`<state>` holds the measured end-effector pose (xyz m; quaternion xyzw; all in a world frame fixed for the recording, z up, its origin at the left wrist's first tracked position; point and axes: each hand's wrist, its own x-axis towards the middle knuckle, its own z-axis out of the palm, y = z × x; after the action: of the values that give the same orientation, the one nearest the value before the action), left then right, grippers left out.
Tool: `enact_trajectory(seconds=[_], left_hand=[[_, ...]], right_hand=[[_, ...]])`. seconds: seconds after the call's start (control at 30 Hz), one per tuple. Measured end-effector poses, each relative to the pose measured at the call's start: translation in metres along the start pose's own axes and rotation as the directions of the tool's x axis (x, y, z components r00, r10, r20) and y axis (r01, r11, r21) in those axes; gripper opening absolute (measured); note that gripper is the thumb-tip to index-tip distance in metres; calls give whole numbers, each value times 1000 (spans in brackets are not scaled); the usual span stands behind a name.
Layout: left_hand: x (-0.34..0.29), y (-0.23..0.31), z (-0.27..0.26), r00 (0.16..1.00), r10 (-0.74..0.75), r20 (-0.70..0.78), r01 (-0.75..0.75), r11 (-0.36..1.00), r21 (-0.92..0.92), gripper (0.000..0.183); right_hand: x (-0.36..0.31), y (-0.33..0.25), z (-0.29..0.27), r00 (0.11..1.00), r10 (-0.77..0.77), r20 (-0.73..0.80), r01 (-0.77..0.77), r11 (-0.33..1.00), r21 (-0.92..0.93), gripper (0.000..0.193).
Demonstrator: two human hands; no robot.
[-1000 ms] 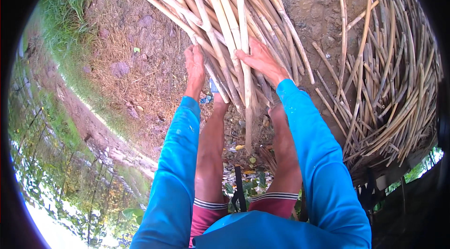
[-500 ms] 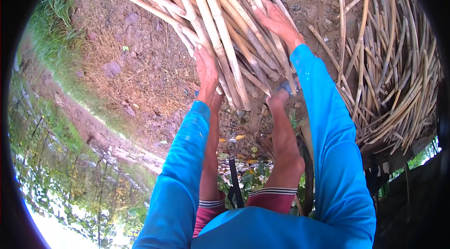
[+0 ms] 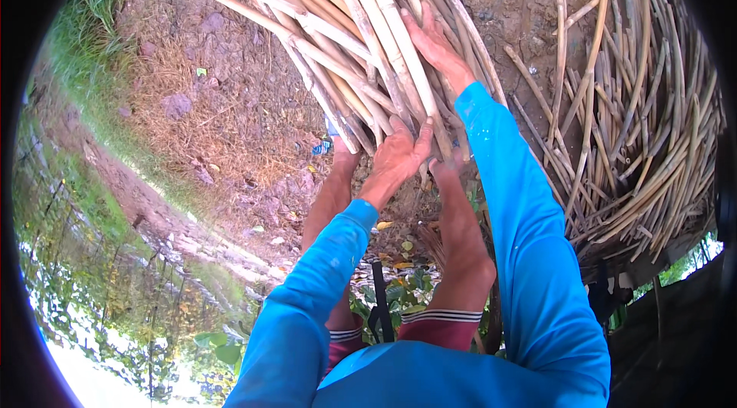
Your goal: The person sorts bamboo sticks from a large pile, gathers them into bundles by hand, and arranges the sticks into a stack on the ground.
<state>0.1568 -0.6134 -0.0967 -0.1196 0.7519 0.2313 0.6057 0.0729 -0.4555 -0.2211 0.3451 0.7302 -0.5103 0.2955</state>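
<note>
A thick bundle of pale bamboo poles (image 3: 338,28) lies in front of me, its near ends close to my feet. My left hand (image 3: 395,156) rests against those near ends, thumb and fingers apart, not wrapped round a pole. Farther up on the bundle's right side, my right hand (image 3: 439,49) lies on the poles with its fingers stretched and spread. The undersides of both hands are hidden.
On the right, a large heap of bamboo poles (image 3: 637,124) spreads over the ground, with several long ones leaning toward me. Dry grass and muddy soil (image 3: 223,116) lie left of the bundle. Green grass (image 3: 88,47) grows farther left. Leafy plants (image 3: 399,297) stand between my legs.
My left hand has moved from the bundle's left side to its near ends, rightward and toward me. My right hand has shifted slightly left. The poles' near ends have shifted.
</note>
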Motion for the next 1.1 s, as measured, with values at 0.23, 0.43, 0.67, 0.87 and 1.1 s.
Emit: enact_trajectory(seconds=[0.23,0.43,0.67,0.87,1.1], left_hand=[[10,-2,-33,995,101,25,-103,980,171,77],[29,-22,-35,990,-2,-140,-9,997,-79,80],[49,-53,-5,914,-162,-372,-13,905,-425,65],[43,-48,-27,910,-30,-413,-206,833,-514,58],[9,-3,-14,954,105,-282,-184,945,-269,102]], right_hand=[[-13,2,-8,964,-201,-173,205,979,4,95],[11,-3,-30,930,-276,-242,276,961,-37,73],[52,-76,-12,777,-536,-330,503,844,-185,51],[98,-138,-10,968,-251,3,240,925,294,91],[107,-150,2,954,-292,-72,301,931,205,102]])
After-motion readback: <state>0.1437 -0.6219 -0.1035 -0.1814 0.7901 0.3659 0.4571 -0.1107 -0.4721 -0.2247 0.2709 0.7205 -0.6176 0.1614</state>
